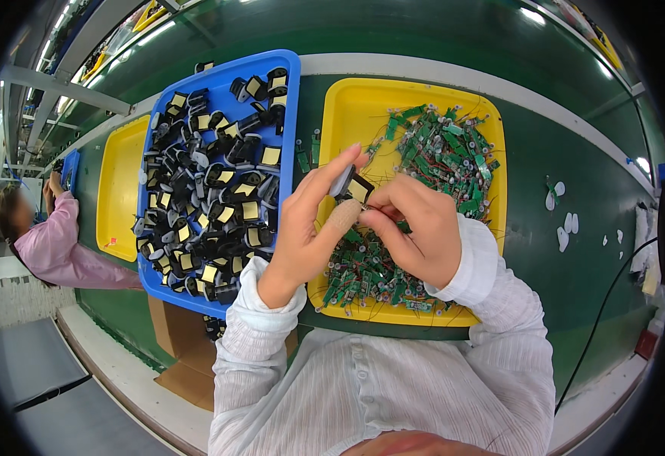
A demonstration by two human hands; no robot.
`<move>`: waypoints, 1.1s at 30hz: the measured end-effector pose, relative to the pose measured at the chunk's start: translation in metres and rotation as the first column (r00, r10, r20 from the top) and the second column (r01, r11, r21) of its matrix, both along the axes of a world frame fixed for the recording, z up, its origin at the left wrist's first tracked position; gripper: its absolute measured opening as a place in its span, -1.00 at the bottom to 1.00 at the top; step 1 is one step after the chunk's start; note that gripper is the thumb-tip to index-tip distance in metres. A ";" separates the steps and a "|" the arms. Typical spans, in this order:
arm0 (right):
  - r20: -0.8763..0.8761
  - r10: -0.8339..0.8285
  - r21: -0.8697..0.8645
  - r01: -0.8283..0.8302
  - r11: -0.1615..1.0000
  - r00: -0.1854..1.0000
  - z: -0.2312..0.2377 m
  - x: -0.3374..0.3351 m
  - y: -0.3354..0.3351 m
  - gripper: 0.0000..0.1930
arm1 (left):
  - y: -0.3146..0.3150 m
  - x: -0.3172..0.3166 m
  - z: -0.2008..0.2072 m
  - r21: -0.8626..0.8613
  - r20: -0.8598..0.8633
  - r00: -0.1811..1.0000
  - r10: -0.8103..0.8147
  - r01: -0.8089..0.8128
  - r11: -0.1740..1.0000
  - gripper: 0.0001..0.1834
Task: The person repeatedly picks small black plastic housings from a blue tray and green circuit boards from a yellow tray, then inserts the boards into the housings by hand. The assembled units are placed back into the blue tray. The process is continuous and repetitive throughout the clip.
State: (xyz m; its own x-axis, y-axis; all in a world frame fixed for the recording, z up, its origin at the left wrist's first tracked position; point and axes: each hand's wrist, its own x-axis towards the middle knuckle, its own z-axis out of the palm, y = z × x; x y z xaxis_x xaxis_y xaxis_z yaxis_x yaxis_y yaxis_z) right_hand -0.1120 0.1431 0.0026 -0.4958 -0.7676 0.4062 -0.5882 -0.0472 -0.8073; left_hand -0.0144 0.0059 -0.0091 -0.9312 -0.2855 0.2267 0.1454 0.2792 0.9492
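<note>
My left hand (309, 220) holds a small black plastic part (356, 188) with a pale yellow pad and a grey rounded end, gripped between thumb and fingers. A beige wrap covers the thumb. Close against the part's lower right edge, my right hand (416, 224) pinches thumb and forefinger together; what lies between those fingertips is too small to make out. Both hands are above a yellow tray (334, 102) heaped with small green circuit boards (454, 148) that have thin wires and round pale pieces.
To the left, a blue tray (293, 99) holds many similar black parts (218, 175). Beyond it lies another yellow tray (116, 190), near a person in pink (63, 235). White pieces (568, 224) and a black cable (606, 296) are at the right. A cardboard box (188, 346) stands below the blue tray.
</note>
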 end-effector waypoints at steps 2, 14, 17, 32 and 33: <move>0.170 0.009 0.006 -0.010 1.000 0.985 0.000 0.000 0.000 -0.90 | -0.004 0.002 0.004 -0.045 0.050 0.998 -0.023 0.026 0.999 -0.41; 0.351 0.044 0.006 -0.049 0.999 0.936 0.001 -0.001 -0.006 -0.89 | -0.002 0.002 -0.008 0.127 -0.092 0.992 0.087 -0.075 0.989 -0.58; 0.406 0.059 -0.034 -0.049 0.998 0.912 -0.007 -0.001 -0.009 -0.87 | -0.002 0.006 0.001 0.126 0.090 0.994 0.061 -0.072 0.989 -0.56; -0.589 -0.184 0.355 0.456 0.817 0.787 -0.042 -0.192 -0.123 -0.89 | -0.101 0.008 -0.038 -0.890 -0.134 0.800 0.586 -0.357 0.284 -0.72; -0.622 -0.182 0.413 0.516 0.750 0.762 -0.046 -0.202 -0.123 -0.89 | -0.100 0.006 -0.042 -0.902 -0.088 0.797 0.598 -0.319 0.292 -0.71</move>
